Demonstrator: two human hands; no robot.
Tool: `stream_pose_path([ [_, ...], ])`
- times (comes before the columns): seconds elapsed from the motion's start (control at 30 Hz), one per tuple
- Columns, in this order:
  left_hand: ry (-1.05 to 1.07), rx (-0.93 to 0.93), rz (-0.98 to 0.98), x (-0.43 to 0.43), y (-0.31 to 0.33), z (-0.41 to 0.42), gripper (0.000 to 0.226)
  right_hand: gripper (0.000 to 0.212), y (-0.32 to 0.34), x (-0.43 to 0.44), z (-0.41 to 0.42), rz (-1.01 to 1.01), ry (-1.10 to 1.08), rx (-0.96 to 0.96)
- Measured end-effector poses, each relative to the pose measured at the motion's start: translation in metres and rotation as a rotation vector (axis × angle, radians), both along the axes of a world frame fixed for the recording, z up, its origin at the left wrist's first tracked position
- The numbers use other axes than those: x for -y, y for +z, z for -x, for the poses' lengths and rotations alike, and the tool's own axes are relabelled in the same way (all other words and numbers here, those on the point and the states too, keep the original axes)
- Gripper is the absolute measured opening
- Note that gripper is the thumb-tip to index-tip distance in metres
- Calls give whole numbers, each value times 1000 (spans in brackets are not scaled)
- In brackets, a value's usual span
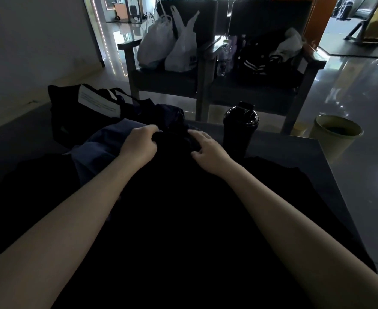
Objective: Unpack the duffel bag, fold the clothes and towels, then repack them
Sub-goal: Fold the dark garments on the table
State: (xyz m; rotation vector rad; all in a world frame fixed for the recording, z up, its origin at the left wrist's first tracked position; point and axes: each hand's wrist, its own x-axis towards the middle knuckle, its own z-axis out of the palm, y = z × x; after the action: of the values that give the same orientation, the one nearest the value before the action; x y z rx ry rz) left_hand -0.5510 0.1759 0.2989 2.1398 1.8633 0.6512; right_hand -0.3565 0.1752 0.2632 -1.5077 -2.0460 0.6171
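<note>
A black garment [172, 208] lies spread over the dark table in front of me. My left hand [139, 144] is closed on its far edge, pinching a fold of black cloth. My right hand [208, 150] rests on the same edge with fingers curled into the fabric. A dark blue cloth [99, 148] lies bunched under and left of my left hand. The dark duffel bag [83, 114] sits at the far left of the table, with a white label on its top.
A black shaker bottle [239, 128] stands just right of my right hand. The table's right edge [330, 175] drops to a glossy floor with a pale bin [337, 134]. Two dark armchairs [183, 81] beyond hold white plastic bags [170, 43] and clothing.
</note>
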Motion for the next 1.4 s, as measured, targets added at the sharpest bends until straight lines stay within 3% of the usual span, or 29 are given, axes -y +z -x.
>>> stream_pose_path([
  [0.1, -161, -22, -26, 10, 8, -4, 35, 74, 14, -6, 13, -29, 107, 17],
  [0.17, -196, -53, -32, 14, 10, -4, 32, 53, 18, -8, 19, -99, 136, 74],
  [0.27, -60, -189, -81, 17, 14, 2, 30, 21, 22, -4, 19, -178, 27, 101],
  [0.47, 245, -349, -58, 22, 28, 14, 31, 18, 24, 2, 17, -196, -115, 28],
  [0.83, 345, 75, 31, 27, 67, 45, 36, 20, 12, -5, 27, -82, -174, -84],
  [1.0, 237, 240, -4, 29, 66, 56, 16, 41, 7, 0, 28, 3, -207, -29],
  [1.1, 106, 291, -98, 46, 59, 38, 19, 33, 7, 17, 32, 57, -390, -123],
  [1.2, -110, 124, -140, 67, 43, 12, 21, 56, 12, 33, 39, 542, -297, -541],
  [1.27, -267, -45, -123, 76, 29, 0, 18, 62, 14, 37, 37, 757, -222, -778],
  [1.33, -368, -223, -58, 81, 15, -6, 25, 50, 16, 40, 31, 783, -190, -882],
  [1.4, -377, -424, 0, 85, 4, -6, 41, 23, 15, 42, 27, 714, -188, -877],
])
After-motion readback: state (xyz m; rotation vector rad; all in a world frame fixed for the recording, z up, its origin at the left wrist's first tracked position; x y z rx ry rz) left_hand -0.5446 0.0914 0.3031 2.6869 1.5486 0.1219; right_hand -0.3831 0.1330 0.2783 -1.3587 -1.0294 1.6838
